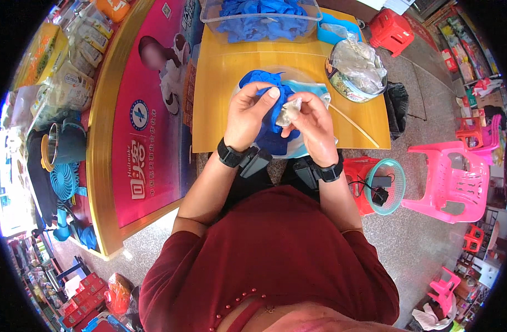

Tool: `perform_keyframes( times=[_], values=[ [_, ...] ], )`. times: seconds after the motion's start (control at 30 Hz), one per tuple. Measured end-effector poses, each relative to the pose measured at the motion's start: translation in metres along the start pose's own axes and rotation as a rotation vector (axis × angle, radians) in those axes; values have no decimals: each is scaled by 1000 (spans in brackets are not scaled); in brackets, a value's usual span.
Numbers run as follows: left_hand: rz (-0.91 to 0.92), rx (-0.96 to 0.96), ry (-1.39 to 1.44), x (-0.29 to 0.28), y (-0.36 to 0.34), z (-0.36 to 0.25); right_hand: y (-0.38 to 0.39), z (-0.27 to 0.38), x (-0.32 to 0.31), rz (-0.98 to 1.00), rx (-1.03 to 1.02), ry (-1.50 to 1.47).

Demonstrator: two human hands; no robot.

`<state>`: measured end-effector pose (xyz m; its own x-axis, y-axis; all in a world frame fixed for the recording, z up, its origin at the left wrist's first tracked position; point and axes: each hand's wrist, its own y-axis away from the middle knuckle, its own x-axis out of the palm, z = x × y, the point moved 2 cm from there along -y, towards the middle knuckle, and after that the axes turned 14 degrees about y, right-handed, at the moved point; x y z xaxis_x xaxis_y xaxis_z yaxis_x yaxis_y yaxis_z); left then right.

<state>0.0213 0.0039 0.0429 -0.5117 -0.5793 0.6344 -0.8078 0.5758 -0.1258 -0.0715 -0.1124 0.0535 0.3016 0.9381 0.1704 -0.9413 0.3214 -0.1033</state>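
Above the near half of the yellow wooden table (217, 77), my left hand (245, 119) grips a piece of bunched blue fabric (263, 77) between thumb and fingers. Close on its right, my right hand (314, 130) pinches a small crumpled whitish, see-through piece (290, 112) against the fabric. Whether that piece is plastic film or thin cloth I cannot tell. Under my hands lie more blue fabric (273, 143) and a light-blue and white packet or sheet (314, 88), partly covered. A thin wooden stick (354, 126) slants across the table beside my right hand.
A clear bin (209, 17) of blue pieces stands at the back, beside a small blue basket (326, 36). A round tub (347, 91) topped with crumpled film sits at the right. A pink-panelled counter (134, 83) borders the left. A green basket (394, 207) and pink chair (453, 182) stand right.
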Motion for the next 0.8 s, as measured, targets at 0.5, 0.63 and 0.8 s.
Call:
perform_keyframes(
  times=[0.5, 0.63, 0.8],
  values=[
    [-77, 107, 103, 9, -2, -4, 6, -6, 5, 105, 29, 108],
    [-40, 231, -71, 10, -1, 1, 6, -1, 10, 41, -4, 255],
    [27, 302, -254, 12, 4, 3, 2, 1, 10, 0, 0, 230]
  ],
)
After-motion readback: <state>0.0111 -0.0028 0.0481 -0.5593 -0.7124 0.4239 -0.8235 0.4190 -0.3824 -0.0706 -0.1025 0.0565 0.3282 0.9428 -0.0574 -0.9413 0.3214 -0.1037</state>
